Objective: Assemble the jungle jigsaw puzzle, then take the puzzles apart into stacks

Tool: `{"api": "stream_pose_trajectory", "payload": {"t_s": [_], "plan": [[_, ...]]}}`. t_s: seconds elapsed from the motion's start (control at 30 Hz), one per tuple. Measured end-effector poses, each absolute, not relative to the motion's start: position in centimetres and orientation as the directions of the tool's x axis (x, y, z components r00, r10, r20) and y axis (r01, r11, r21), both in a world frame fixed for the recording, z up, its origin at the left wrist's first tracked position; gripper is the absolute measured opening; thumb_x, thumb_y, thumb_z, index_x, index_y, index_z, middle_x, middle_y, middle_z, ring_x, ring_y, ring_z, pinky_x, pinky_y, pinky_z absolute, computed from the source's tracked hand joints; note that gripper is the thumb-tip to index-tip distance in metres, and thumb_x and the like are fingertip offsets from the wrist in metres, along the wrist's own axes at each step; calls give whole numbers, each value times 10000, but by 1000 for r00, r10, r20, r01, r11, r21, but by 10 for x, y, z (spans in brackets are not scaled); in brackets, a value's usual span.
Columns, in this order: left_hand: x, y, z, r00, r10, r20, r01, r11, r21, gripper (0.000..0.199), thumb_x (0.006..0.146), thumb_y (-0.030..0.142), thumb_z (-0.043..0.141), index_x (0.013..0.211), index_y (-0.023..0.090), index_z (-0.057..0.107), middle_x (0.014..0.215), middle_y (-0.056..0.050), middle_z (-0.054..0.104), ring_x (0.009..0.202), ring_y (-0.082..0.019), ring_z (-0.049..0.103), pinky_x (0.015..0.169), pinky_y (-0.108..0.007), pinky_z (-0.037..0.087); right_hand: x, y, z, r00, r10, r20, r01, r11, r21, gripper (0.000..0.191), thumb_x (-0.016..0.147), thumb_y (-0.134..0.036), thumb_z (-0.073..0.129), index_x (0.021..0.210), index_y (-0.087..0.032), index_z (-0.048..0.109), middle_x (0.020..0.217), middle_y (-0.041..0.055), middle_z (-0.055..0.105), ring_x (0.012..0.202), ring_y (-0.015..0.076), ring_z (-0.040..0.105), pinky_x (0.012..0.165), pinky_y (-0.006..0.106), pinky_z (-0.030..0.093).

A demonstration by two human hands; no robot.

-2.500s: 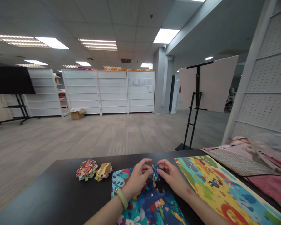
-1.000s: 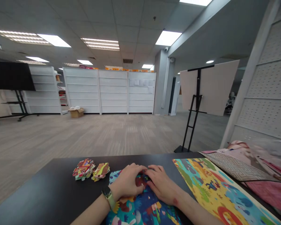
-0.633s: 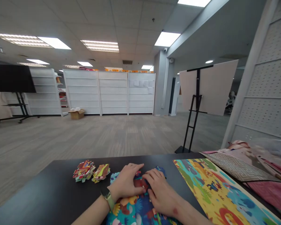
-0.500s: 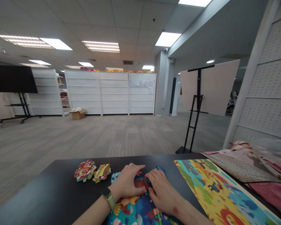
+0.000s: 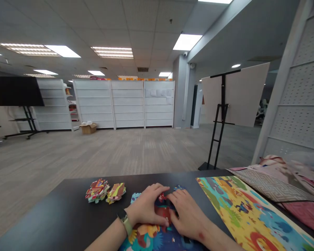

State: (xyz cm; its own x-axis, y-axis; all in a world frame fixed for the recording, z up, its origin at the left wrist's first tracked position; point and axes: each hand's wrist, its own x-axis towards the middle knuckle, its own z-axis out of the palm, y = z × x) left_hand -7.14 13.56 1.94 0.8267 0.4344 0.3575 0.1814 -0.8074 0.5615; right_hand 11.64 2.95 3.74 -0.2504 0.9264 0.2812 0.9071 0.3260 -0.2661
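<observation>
A colourful, mostly blue jigsaw puzzle (image 5: 163,240) lies on the dark table in front of me, its middle partly covered by my hands. My left hand (image 5: 149,205) rests over its left side, fingers stretched out and thumb apart, with a watch on the wrist. Across from it, my right hand (image 5: 184,211) lies on the right side, fingers slightly curved and thumb apart. Between the two hands a dark red part of the picture (image 5: 162,211) shows. Whether a loose piece is under the fingertips, I cannot tell.
Left of the puzzle are a larger heap of puzzle pieces (image 5: 97,190) and a smaller stack (image 5: 116,192). To the right lies a yellow and blue picture sheet (image 5: 240,209), with folded cloth (image 5: 274,184) beyond it. The table's far edge (image 5: 146,175) faces open carpet.
Both hands have shifted slightly right in view, staying on the puzzle, along with a small turn of the camera. The fingers keep nearly the same pose.
</observation>
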Motion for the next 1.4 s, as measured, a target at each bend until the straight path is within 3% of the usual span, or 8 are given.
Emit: {"api": "stream_pose_trajectory", "payload": {"t_s": [0.23, 0.5, 0.67, 0.8, 1.0, 1.13, 1.27, 1.4], "plan": [[-71, 139, 20, 801, 463, 379, 184, -793, 580, 1025, 551, 568, 931, 1429, 250, 508, 1343, -122, 532, 1215, -334, 531, 1087, -460, 411, 111, 31, 25, -138, 955, 262, 949, 203, -243, 193, 885, -185, 500, 971, -163, 671, 1041, 121, 613, 1044, 301, 539, 922, 431, 406], [-72, 138, 16, 806, 440, 395, 117, -774, 623, 971, 612, 504, 927, 1445, 264, 487, 1348, -110, 510, 1236, -308, 523, 1101, -420, 407, 116, 35, 24, -71, 964, 258, 817, 204, -540, 159, 853, -154, 534, 996, -185, 599, 1010, 81, 643, 992, 266, 585, 879, 385, 409], [-72, 141, 14, 815, 427, 391, 99, -767, 633, 967, 619, 535, 923, 1437, 251, 494, 1301, -104, 543, 1187, -299, 541, 1067, -416, 433, 120, 38, 27, -64, 968, 243, 749, 207, -629, 163, 854, -160, 548, 1004, -213, 581, 893, 14, 671, 860, 203, 627, 773, 303, 426], [-72, 142, 12, 811, 430, 398, 93, -765, 637, 930, 628, 536, 917, 1414, 243, 515, 1262, -96, 576, 1144, -286, 561, 1037, -403, 455, 122, 37, 32, -138, 946, 295, 654, 310, -690, 128, 871, -171, 545, 985, -219, 580, 798, -30, 644, 750, 159, 601, 725, 264, 424], [-70, 140, 15, 824, 463, 327, 202, -780, 593, 1007, 566, 431, 936, 1443, 226, 485, 1315, -114, 568, 1187, -318, 546, 1069, -434, 427, 124, 33, 36, -222, 907, 357, 638, 413, -650, 157, 838, -139, 575, 974, -214, 596, 957, 6, 661, 887, 179, 605, 820, 284, 416], [-68, 132, 28, 839, 465, 283, 273, -809, 521, 917, 568, 377, 916, 1392, 271, 527, 1277, -71, 598, 1131, -298, 567, 1016, -402, 447, 126, 34, 37, -213, 911, 353, 635, 404, -658, 132, 793, -127, 577, 891, -212, 551, 844, -19, 609, 786, 162, 556, 741, 270, 390], [-65, 122, 36, 846, 478, 237, 330, -818, 471, 695, 631, 468, 886, 1247, 299, 614, 1237, -41, 618, 1111, -295, 559, 965, -397, 442, 129, 38, 37, -193, 921, 337, 609, 382, -695, 116, 775, -138, 570, 822, -218, 500, 706, -56, 546, 662, 139, 494, 641, 253, 344], [-59, 119, 31, 815, 504, 287, 305, -794, 526, 734, 579, 580, 907, 1192, 272, 644, 1213, -53, 618, 1139, -313, 526, 1002, -431, 407, 131, 38, 40, -173, 926, 335, 573, 372, -731, 61, 831, -196, 554, 855, -219, 502, 680, -64, 542, 632, 130, 494, 615, 244, 342]]}}
